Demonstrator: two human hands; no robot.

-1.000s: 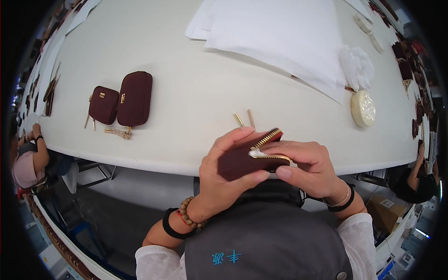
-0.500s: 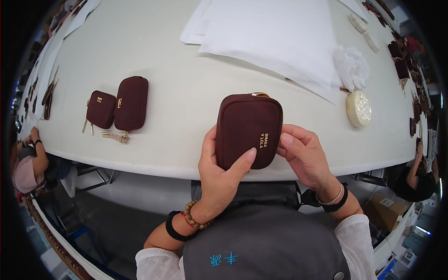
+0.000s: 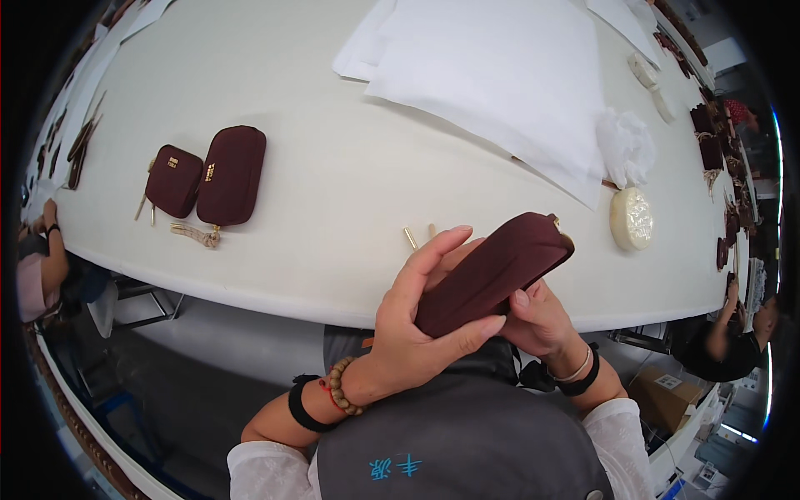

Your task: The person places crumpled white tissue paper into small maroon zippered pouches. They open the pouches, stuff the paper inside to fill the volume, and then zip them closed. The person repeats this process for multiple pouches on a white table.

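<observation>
Maroon zip pouch [image 3: 492,271], face-up half a second earlier, was tilted edge-on toward 2 o'clock, clasped between left hand [image 3: 417,321] and right hand [image 3: 537,321] over the counter [image 3: 333,217] edge.

The pouch [image 3: 493,271] is held above the near edge of the table [image 3: 333,200], between the left hand [image 3: 417,333] and the right hand [image 3: 537,321]. Two more pouches [image 3: 208,177] lie side by side on the table far to the left — touching each other. Behind the hands lie paper sheets [image 3: 492,75], and to the right a round cake [image 3: 631,218].
</observation>
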